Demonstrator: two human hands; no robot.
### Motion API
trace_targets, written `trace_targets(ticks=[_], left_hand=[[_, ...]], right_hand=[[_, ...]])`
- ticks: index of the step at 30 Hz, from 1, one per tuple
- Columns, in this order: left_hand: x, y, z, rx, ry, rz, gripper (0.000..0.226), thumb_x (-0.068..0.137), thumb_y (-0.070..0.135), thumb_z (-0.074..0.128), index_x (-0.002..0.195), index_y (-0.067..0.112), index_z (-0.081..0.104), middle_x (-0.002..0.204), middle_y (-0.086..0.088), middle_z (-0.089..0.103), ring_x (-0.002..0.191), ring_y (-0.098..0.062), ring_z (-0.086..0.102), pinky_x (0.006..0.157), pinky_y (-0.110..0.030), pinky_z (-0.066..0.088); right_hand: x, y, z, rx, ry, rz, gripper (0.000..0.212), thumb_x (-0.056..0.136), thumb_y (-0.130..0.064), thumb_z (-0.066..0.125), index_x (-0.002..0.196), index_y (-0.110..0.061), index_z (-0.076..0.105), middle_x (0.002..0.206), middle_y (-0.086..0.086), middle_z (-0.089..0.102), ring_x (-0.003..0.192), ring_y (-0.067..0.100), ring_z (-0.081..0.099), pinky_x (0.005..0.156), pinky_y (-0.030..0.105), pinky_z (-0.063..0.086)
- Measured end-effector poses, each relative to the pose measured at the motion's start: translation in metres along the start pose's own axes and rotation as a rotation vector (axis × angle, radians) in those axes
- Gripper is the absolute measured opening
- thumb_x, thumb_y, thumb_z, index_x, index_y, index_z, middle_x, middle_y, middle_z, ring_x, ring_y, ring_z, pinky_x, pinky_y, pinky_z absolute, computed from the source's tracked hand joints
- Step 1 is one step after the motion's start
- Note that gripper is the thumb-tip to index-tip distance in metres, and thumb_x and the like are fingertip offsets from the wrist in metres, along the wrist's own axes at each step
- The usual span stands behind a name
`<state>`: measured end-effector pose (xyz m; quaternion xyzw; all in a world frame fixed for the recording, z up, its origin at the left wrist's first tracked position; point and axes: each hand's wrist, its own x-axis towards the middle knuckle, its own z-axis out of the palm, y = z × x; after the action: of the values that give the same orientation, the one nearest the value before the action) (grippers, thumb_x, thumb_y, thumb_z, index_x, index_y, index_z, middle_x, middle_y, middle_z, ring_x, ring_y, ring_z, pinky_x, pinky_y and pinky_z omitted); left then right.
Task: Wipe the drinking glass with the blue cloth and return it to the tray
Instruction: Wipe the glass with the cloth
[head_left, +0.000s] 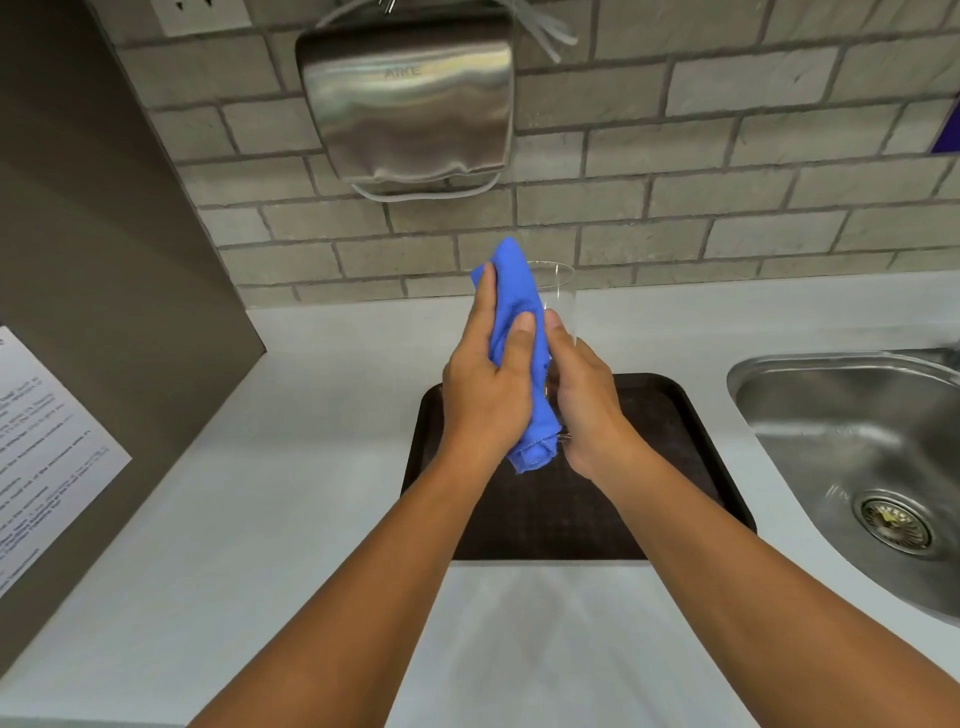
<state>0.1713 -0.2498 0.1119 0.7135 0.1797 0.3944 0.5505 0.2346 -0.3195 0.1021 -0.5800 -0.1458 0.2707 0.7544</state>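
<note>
Forearms over bench (311, 467); left hand (488, 384) presses cloth (519, 296) to glass (561, 296), right hand (584, 400) closed round its base, above tray (675, 441). Glass: likely light, slippery, fragile; hold low.

A single wide-angle camera sits on the person's head and looks forward and down along both forearms, close over the white table (291, 467). It faces the brick wall (727, 171), where a steel hand dryer (405, 104) fills the upper frame, its lines bowed by the lens. The dark tray (670, 457) lies mid-frame, the sink (831, 431) at the right edge, a printed sheet (47, 441) far left.
</note>
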Motion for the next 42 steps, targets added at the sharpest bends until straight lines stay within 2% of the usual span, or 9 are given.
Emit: trace_targets(ticks=[4, 9, 13, 19, 23, 27, 32, 35, 42], left_hand=[[0.003, 0.002, -0.003, -0.036, 0.03, -0.028, 0.046, 0.096, 0.037, 0.054, 0.141, 0.039, 0.046, 0.123, 0.024, 0.06, 0.096, 0.011, 0.064, 0.078, -0.015, 0.054], [0.015, 0.009, -0.011, -0.252, 0.098, -0.336, 0.021, 0.098, 0.034, 0.053, 0.087, 0.031, 0.071, 0.087, -0.002, 0.073, 0.08, -0.025, 0.069, 0.082, -0.056, 0.057], [0.012, 0.004, -0.008, -0.256, 0.078, -0.274, 0.019, 0.098, 0.037, 0.052, 0.091, 0.035, 0.07, 0.082, 0.006, 0.074, 0.079, -0.02, 0.07, 0.072, -0.04, 0.061], [0.01, 0.002, -0.006, -0.145, 0.122, -0.14, 0.03, 0.098, 0.036, 0.051, 0.12, 0.021, 0.064, 0.076, 0.016, 0.069, 0.062, 0.0, 0.062, 0.057, -0.02, 0.05], [0.001, 0.004, -0.003, -0.047, 0.123, -0.033, 0.045, 0.099, 0.034, 0.049, 0.144, 0.026, 0.047, 0.127, 0.009, 0.065, 0.099, 0.004, 0.065, 0.074, -0.008, 0.05], [-0.002, 0.009, 0.0, -0.031, 0.064, 0.093, 0.054, 0.096, 0.036, 0.054, 0.147, 0.031, 0.039, 0.118, 0.035, 0.053, 0.099, 0.021, 0.058, 0.074, 0.0, 0.044], [0.017, 0.019, -0.011, -0.234, 0.12, -0.245, 0.022, 0.098, 0.029, 0.052, 0.09, 0.029, 0.073, 0.089, -0.003, 0.071, 0.079, -0.025, 0.067, 0.07, -0.04, 0.058], [0.017, 0.018, -0.013, -0.273, 0.063, -0.364, 0.023, 0.1, 0.03, 0.05, 0.088, 0.029, 0.071, 0.102, -0.018, 0.072, 0.078, -0.031, 0.064, 0.064, -0.043, 0.059], [0.0, 0.009, -0.006, 0.017, -0.08, 0.035, 0.055, 0.094, 0.045, 0.053, 0.143, 0.055, 0.029, 0.103, 0.054, 0.051, 0.094, 0.019, 0.06, 0.07, -0.005, 0.048]], right_hand=[[-0.003, -0.001, -0.002, 0.062, -0.054, 0.045, 0.087, 0.066, -0.073, 0.072, 0.117, -0.003, 0.064, 0.114, 0.02, 0.071, 0.102, 0.038, 0.071, 0.098, 0.052, 0.054], [-0.004, 0.003, -0.009, 0.203, -0.172, 0.095, 0.082, 0.068, -0.069, 0.064, 0.126, -0.009, 0.065, 0.122, 0.025, 0.067, 0.124, 0.052, 0.056, 0.104, 0.067, 0.043], [-0.006, 0.003, -0.01, 0.23, -0.231, 0.121, 0.069, 0.069, -0.069, 0.063, 0.111, -0.015, 0.075, 0.11, 0.014, 0.074, 0.108, 0.037, 0.071, 0.098, 0.057, 0.053], [0.001, 0.003, -0.005, 0.024, 0.056, -0.029, 0.08, 0.064, -0.075, 0.069, 0.108, -0.009, 0.066, 0.077, 0.001, 0.072, 0.07, 0.018, 0.07, 0.073, 0.041, 0.059], [-0.005, -0.001, 0.001, -0.044, -0.037, 0.017, 0.074, 0.067, -0.079, 0.064, 0.11, -0.018, 0.068, 0.108, 0.015, 0.074, 0.092, 0.029, 0.075, 0.082, 0.046, 0.062], [-0.009, -0.003, 0.003, 0.144, -0.108, 0.004, 0.092, 0.062, -0.071, 0.071, 0.127, -0.007, 0.062, 0.132, 0.028, 0.062, 0.12, 0.045, 0.062, 0.102, 0.062, 0.049], [-0.004, -0.004, -0.005, 0.198, -0.189, 0.067, 0.073, 0.066, -0.075, 0.065, 0.11, -0.017, 0.067, 0.098, 0.015, 0.072, 0.085, 0.032, 0.073, 0.078, 0.051, 0.061], [-0.003, -0.001, -0.008, 0.182, -0.195, 0.079, 0.061, 0.071, -0.074, 0.062, 0.1, -0.021, 0.07, 0.082, 0.005, 0.075, 0.073, 0.025, 0.074, 0.067, 0.042, 0.06], [-0.008, -0.006, 0.001, 0.128, -0.089, 0.048, 0.077, 0.065, -0.073, 0.07, 0.119, -0.019, 0.071, 0.124, 0.021, 0.07, 0.114, 0.04, 0.068, 0.099, 0.059, 0.052]])
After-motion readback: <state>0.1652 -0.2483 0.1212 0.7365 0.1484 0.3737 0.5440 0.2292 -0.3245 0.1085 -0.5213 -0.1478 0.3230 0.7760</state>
